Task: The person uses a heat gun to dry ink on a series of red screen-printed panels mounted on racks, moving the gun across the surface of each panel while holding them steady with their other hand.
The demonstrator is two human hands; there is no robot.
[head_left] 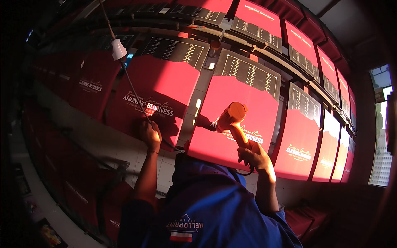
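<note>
My right hand (253, 157) is closed round the handle of an orange hair dryer (231, 118), its round end raised over a red fabric piece (244, 97) with white lettering. That fabric lies on a dark board (248, 69) with rows of white marks. At the left, my left hand (151, 134) is closed on a dark power cable (133, 87), beside another printed red fabric piece (165, 80). The cable hangs from above through a white plug connector (119, 49) and runs past my left hand toward my body. The dryer's shadow falls across the nearer print.
More boards with red fabric stand in rows: one (297, 140) to my right, one (93, 80) to my left, and another row (258, 22) beyond a metal rail (264, 47). A bright window (381, 136) is at the far right. Pale floor tiles (165, 165) show below.
</note>
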